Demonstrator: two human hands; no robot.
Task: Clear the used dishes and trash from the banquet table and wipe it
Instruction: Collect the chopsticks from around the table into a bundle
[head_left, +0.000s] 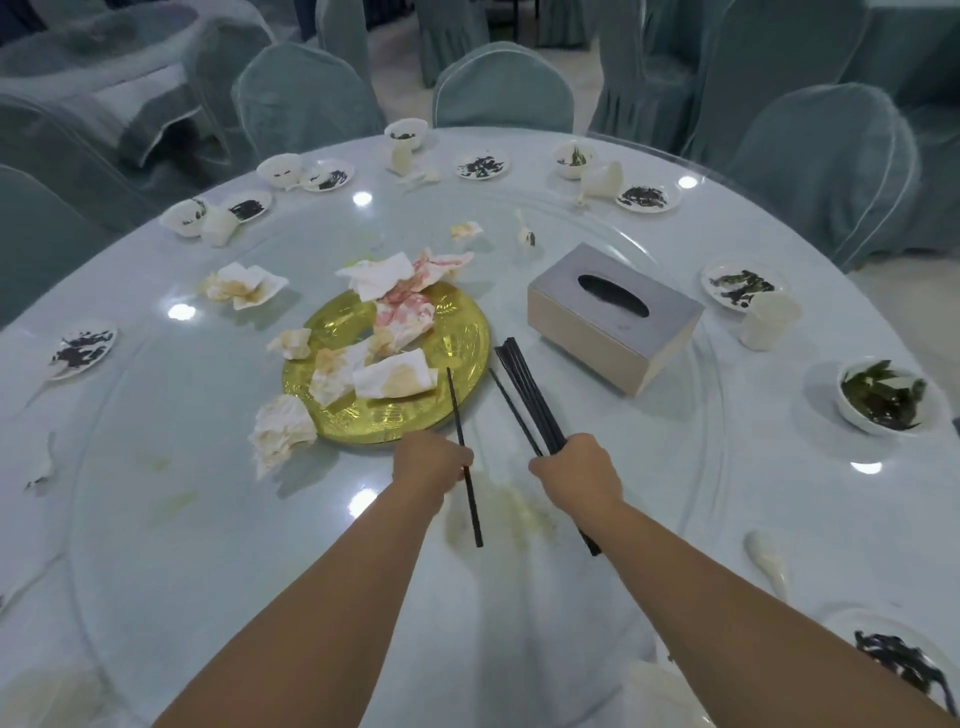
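our left hand (432, 464) gripping one black chopstick (464, 457), right hand (574, 466) clutching a whole bundle (527, 395), both near the gold plate (457, 332) mid-table, dirty napkins (392, 376) piled on it

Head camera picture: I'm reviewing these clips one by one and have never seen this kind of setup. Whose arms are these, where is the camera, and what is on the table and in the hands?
There is no machine here. A person wears one wide-angle camera on the head, looking forward and down, so the two bare arms reaching in from the bottom are their own.

The left hand holds a single black chopstick. The right hand grips a bundle of black chopsticks.

They work over a round banquet table ringed by covered chairs. Near its middle lies a gold plate with stained crumpled napkins on and around it. Right of it stands a tissue box. Along the edge sit small white plates and bowls with dark food scraps, such as this bowl, plus white cups and a spoon.
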